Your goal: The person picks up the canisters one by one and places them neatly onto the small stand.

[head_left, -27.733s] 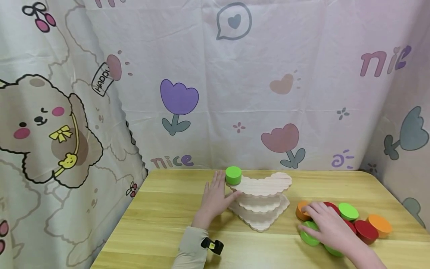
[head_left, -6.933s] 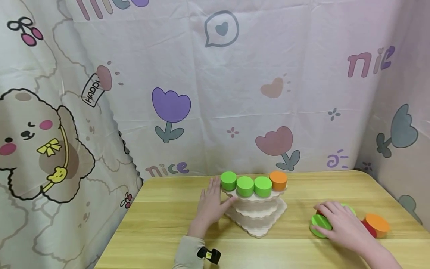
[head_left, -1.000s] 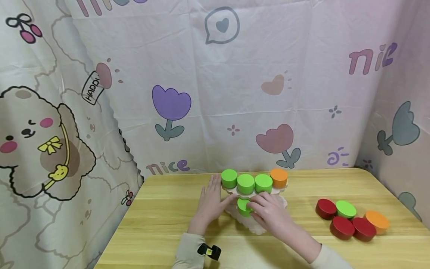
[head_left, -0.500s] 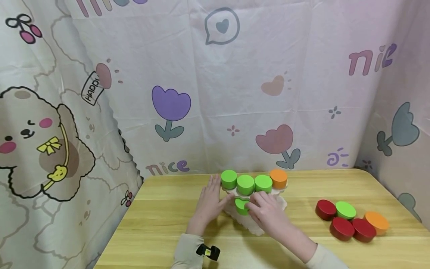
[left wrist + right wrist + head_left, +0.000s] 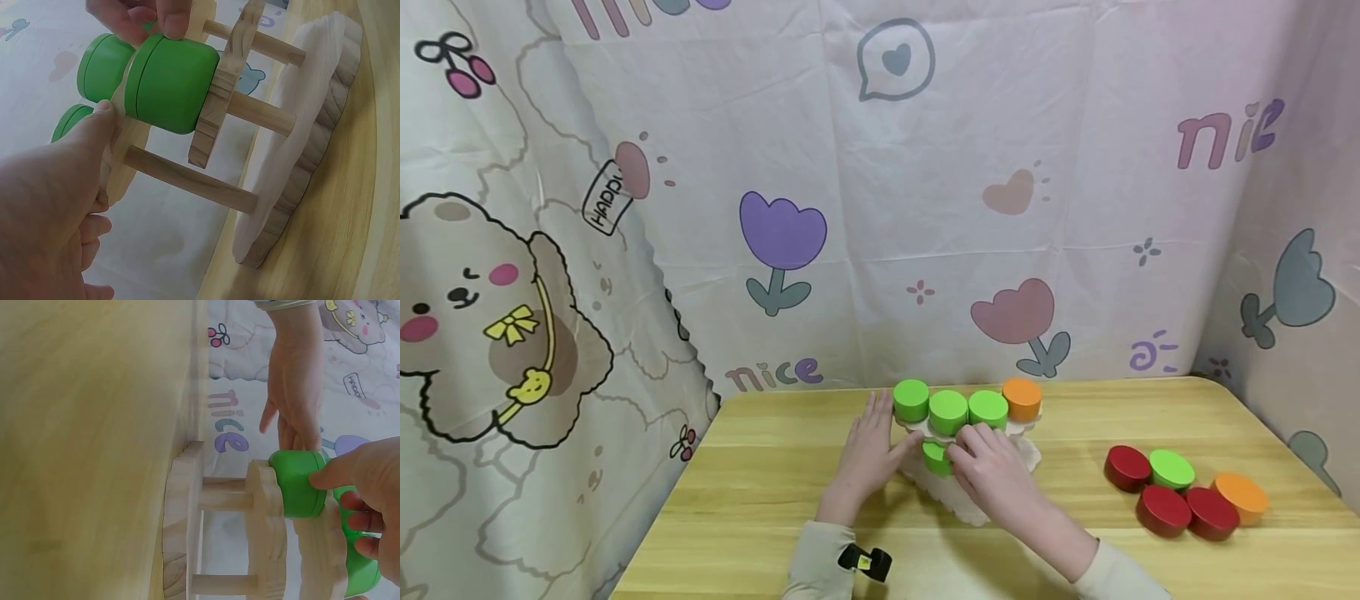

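Note:
A three-tiered wooden stand (image 5: 951,498) with scalloped edges rises at the back middle of the table. At its left end my left hand (image 5: 867,458) grips the top tier, thumb in front and fingers along the side. My right hand (image 5: 998,475) pinches a green round block (image 5: 172,84), which sits on the middle tier (image 5: 217,106) near its left end, touching the wood. Its thumb (image 5: 337,472) lies on the block's upper edge. Along the top tier stand several green round blocks (image 5: 948,410) and an orange round block (image 5: 1022,400) at the right end.
To the right on the table (image 5: 760,483) lie red round blocks (image 5: 1164,510), a green one (image 5: 1171,469) and an orange one (image 5: 1240,497), close together. A printed curtain (image 5: 880,208) hangs just behind the table's back edge.
The right hand has slid the green block a little left along the middle tier. The left hand stays put. Much earlier, only one green block stood on the top tier.

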`<control>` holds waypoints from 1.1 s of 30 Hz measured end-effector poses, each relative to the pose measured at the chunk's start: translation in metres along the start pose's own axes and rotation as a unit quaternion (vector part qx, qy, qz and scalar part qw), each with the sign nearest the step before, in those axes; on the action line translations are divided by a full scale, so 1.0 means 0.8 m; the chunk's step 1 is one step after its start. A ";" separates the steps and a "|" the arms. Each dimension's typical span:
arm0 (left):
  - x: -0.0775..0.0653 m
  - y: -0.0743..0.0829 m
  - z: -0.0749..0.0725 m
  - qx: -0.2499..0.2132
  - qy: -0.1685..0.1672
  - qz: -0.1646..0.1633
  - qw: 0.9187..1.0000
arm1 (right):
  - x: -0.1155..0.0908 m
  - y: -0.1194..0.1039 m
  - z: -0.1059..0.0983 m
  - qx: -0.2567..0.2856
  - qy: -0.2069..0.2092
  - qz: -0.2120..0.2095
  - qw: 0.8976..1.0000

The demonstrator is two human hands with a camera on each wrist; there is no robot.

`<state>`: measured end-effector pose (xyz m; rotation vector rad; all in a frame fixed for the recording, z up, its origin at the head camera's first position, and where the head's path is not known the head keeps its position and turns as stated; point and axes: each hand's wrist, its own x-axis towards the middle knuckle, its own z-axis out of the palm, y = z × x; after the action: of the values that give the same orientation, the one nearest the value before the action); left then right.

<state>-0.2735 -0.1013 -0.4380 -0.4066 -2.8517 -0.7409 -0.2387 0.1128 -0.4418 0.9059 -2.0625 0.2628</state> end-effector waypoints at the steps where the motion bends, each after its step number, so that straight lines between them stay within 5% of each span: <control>1: 0.000 0.000 0.000 0.000 0.001 0.002 1.000 | 0.000 0.000 0.000 -0.001 0.001 0.000 1.000; 16: 0.000 0.000 0.000 -0.003 0.001 0.000 1.000 | -0.001 0.004 -0.003 -0.008 -0.002 -0.003 1.000; 33: -0.003 0.004 -0.003 0.000 -0.007 -0.005 1.000 | -0.038 0.033 -0.052 0.019 0.025 0.025 0.999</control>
<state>-0.2703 -0.1006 -0.4349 -0.3989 -2.8679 -0.7438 -0.2196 0.1671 -0.4357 0.8640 -2.0424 0.3483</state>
